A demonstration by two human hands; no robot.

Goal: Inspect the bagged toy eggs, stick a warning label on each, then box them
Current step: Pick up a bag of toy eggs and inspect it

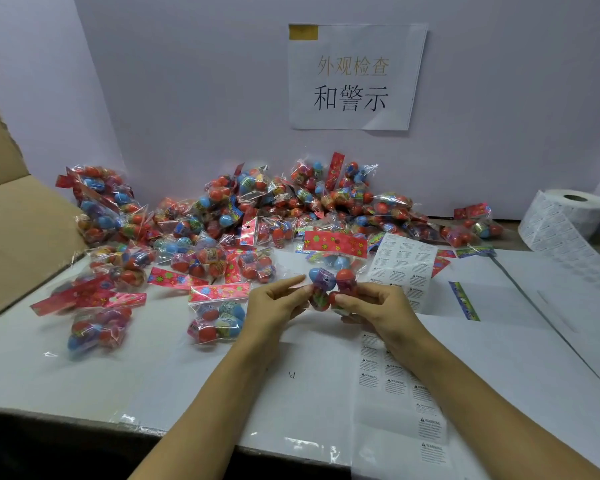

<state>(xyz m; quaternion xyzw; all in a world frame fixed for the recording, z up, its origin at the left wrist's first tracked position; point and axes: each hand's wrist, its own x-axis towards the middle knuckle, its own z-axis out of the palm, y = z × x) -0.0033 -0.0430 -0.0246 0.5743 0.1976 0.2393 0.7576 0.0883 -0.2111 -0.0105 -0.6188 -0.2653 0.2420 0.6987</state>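
Note:
A clear bag of toy eggs (329, 271) with a red flowered header card is held up over the table between both hands. My left hand (278, 303) grips its lower left side, with the index finger stretched along the bag. My right hand (378, 304) pinches the lower right, by a red egg. A strip of warning labels (399, 386) runs under my right forearm, and another label sheet (404, 261) lies behind the bag. Several more bagged eggs (219, 220) are heaped along the wall.
An open cardboard box (18, 220) stands at the left edge. A big roll of labels (568, 220) sits at the back right. Loose bags (97, 327) lie at the front left, one bag (217, 317) just left of my left hand. A paper sign (354, 77) hangs on the wall.

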